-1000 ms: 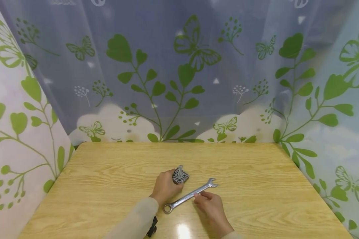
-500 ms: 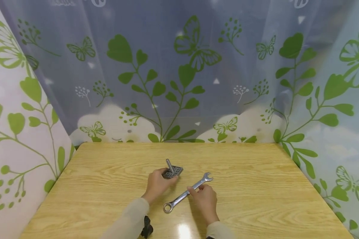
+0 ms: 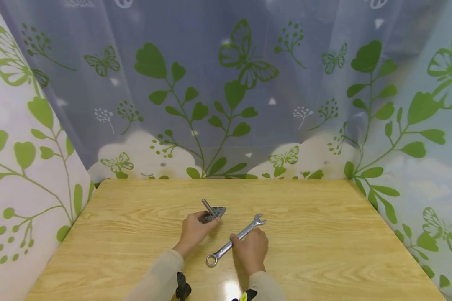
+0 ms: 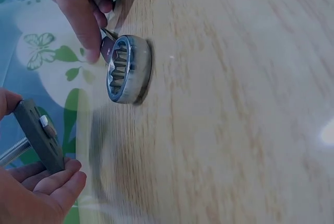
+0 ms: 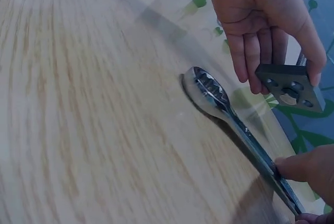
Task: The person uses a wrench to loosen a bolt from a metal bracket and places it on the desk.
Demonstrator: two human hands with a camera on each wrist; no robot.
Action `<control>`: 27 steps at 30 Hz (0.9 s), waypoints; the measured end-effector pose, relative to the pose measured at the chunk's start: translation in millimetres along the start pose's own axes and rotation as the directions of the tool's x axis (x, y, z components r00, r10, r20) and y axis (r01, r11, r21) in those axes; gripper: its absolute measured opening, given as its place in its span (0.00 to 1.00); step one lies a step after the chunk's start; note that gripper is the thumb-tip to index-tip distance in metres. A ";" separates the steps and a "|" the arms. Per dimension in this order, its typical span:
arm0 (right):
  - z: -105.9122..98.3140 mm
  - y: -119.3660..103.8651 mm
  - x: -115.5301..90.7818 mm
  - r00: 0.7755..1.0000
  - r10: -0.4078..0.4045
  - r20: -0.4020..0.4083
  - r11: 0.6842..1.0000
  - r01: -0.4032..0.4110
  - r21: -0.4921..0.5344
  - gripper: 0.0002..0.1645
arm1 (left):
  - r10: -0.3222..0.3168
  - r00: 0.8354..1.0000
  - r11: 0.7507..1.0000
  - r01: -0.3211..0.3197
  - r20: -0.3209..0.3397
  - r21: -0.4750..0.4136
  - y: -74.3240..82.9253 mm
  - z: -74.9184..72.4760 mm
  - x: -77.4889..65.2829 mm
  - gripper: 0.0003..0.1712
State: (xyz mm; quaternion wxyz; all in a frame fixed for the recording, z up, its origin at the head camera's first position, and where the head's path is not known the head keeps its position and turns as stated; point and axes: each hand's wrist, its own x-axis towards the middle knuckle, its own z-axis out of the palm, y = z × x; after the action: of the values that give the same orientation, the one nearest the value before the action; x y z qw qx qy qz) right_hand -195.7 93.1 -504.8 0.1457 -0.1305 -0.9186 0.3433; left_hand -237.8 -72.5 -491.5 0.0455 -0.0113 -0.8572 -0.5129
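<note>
My left hand holds a dark grey square plate by its edges, above the table. A bolt passes through the plate, its threaded shank pointing up and its hex head on the underside. Several small holes show in the plate in the right wrist view. With thumb and fingers my right hand pinches a chrome combination wrench around mid-handle. The wrench's ring end is down at the table near me; its open end points away and right.
A wood-grain table spreads beneath both hands. Curtains printed with green leaves and butterflies enclose its back and sides. A bright reflection lies near the front, and dark straps sit on the wrists.
My left hand has moved left with the plate, tilting it so the bolt leans left. My right hand has moved left and slightly up, swinging the wrench's open end left and away; the ring end barely moved.
</note>
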 end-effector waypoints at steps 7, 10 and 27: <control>-6.0 -0.9 1.6 1.000 0.002 0.001 1.000 -0.002 -0.001 0.16 | -0.019 1.000 1.000 0.019 0.016 -0.023 -2.1 -1.7 0.0 0.30; -11.0 0.8 2.1 1.000 0.006 0.015 0.999 -0.006 0.036 0.13 | -0.020 1.000 0.999 0.021 0.010 -0.030 -2.4 -2.7 0.0 0.30; -24.9 9.9 5.7 0.985 0.051 0.164 0.990 -0.071 0.120 0.04 | -0.151 0.957 0.872 0.247 0.248 -0.422 8.8 -12.9 -5.5 0.33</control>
State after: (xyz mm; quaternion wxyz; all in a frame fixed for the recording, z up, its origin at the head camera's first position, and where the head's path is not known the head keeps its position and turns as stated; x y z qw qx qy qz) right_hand -190.6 117.1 -492.4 0.0687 -0.1211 -0.8995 0.4141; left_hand -230.9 -79.6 -478.2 -0.1010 0.0140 -0.7122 -0.6946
